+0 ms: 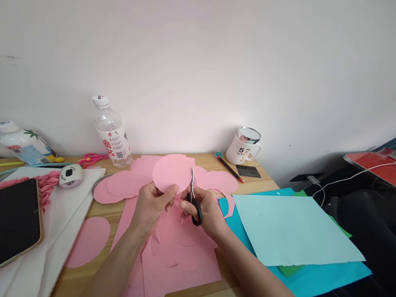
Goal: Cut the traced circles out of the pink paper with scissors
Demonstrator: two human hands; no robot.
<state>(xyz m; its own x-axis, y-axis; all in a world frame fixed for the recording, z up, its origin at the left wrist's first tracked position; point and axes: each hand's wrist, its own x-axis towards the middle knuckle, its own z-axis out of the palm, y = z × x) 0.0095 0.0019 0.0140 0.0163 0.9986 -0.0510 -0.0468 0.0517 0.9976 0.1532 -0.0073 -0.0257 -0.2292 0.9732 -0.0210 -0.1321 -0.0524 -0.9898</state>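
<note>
My left hand (154,205) pinches a pink paper circle (170,171) by its lower edge, thumb on the front face. In my right hand (206,209) is a pair of scissors with black handles (197,211). Their narrow metal blades point upward along the circle's right edge and look nearly closed. Beneath both hands lie pink paper sheets (186,269), with cut scraps on top. Several pink rounds (119,185) overlap to the left of my hands, and others (221,181) lie to the right. A single pink round (89,241) rests nearer me on the left.
Light blue, blue and green sheets (298,233) lie at the right edge. A plastic bottle (113,133), white mug (243,146) and pencil (229,166) stand or lie along the wall. Leftward are a phone (4,228), pink scissors (92,159) and another bottle (23,143).
</note>
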